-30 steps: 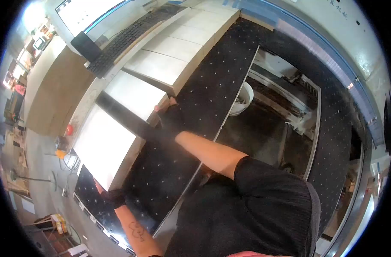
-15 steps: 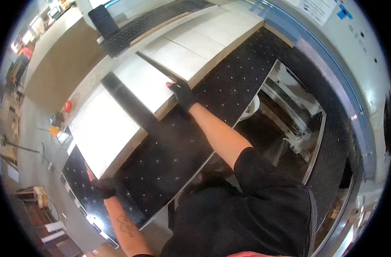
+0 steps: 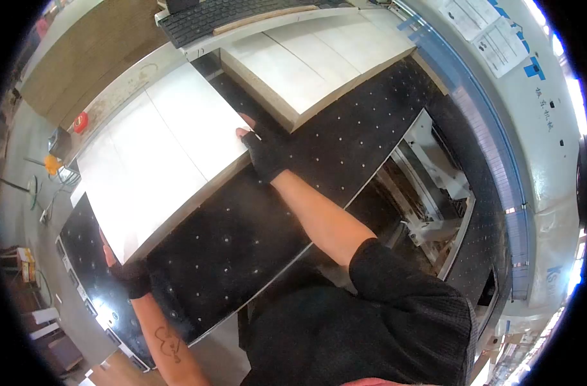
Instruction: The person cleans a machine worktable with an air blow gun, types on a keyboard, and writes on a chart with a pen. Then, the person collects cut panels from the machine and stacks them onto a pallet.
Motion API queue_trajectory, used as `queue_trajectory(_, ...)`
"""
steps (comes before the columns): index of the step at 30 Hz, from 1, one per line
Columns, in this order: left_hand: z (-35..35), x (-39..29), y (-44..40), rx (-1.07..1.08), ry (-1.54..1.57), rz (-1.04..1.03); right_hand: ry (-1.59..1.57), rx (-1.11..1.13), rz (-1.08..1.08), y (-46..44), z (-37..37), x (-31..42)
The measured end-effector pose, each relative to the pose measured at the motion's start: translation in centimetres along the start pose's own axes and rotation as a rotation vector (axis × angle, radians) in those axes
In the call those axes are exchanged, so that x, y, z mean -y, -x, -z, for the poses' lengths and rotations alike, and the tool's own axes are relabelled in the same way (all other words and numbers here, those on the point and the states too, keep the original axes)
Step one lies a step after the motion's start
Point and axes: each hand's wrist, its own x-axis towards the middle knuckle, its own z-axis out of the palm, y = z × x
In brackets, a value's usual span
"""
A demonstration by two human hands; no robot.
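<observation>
A group of white panels (image 3: 158, 154) lies side by side on the black dotted table (image 3: 222, 238), their edges touching. My left hand (image 3: 127, 273), in a black fingerless glove, presses against the near-left end of the group, its fingers partly hidden by the panel. At the group's other end, my right hand (image 3: 261, 148), gloved the same way, has its thumb on the top edge and its fingers against the side. Beyond a gap lies a second group of white panels (image 3: 312, 58), apart from my right hand.
A black keyboard (image 3: 222, 16) rests on a ledge behind the panels. A rectangular opening (image 3: 409, 206) in the table shows machine parts. A blue rail (image 3: 493, 141) curves along the right. A red tape measure (image 3: 80, 122) sits at the left.
The gap between the panels near my hands has closed, and they now form one group. A wider gap separates them from the far group. My right hand has stayed at the group's end.
</observation>
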Motion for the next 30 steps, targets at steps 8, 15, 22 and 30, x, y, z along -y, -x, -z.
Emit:
queue_trajectory(8, 3.5, 1.0, 1.4, -0.182, 0.067, 0.195, 0.181, 0.034, -0.069, -0.1, 0.2, -2.2)
queue_trajectory(15, -1.6, -2.4, 1.0, -0.054, 0.139, 0.2, -0.095, 0.016, 0.082, -0.3, -1.1, -1.4)
queue_trajectory(22, -1.0, -1.9, 1.2, -0.009, 0.157, 0.108, -0.173, 0.025, 0.07, -0.2, -0.9, -2.0)
queue_trajectory(30, -0.2, -3.7, -0.5, 0.204, -0.51, -0.136, -0.107, 0.206, 0.023, -1.3, 0.7, -0.7)
